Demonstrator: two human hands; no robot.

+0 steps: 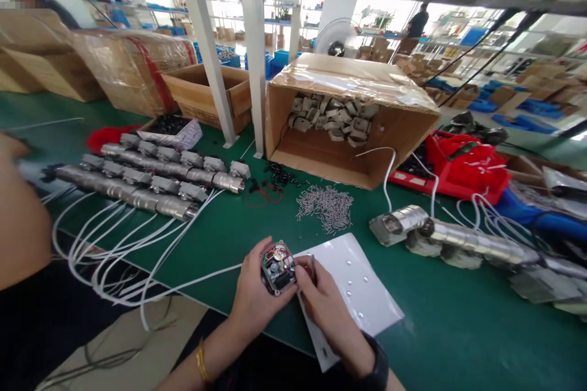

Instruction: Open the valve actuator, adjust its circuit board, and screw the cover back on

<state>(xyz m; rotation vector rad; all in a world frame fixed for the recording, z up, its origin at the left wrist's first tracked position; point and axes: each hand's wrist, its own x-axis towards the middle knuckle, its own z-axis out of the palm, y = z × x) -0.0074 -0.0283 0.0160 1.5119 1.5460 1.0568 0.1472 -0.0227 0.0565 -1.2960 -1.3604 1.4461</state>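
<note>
My left hand [257, 293] is wrapped round a small open electronics housing [279, 267], its inside turned up. Coloured wires and a circuit board with components show in it. A white cable runs off to the left from behind this hand. At the housing's right edge my right hand [323, 293] has its thumb and fingers closed. A thin dark metal tool [314, 269] sticks up between those fingers; its exact kind and tip are hidden. Under the right hand lies a white sheet [362, 275] with several small round shiny pieces on it.
Beyond my hands are a pile of screws [326, 206] and a cardboard box [353, 165] of grey housings. Metal cylinders with cables [132, 189] lie left, more cylinders [477, 241] right. A red bin [472, 165] stands behind. Another person's arm [21, 220] is at the left.
</note>
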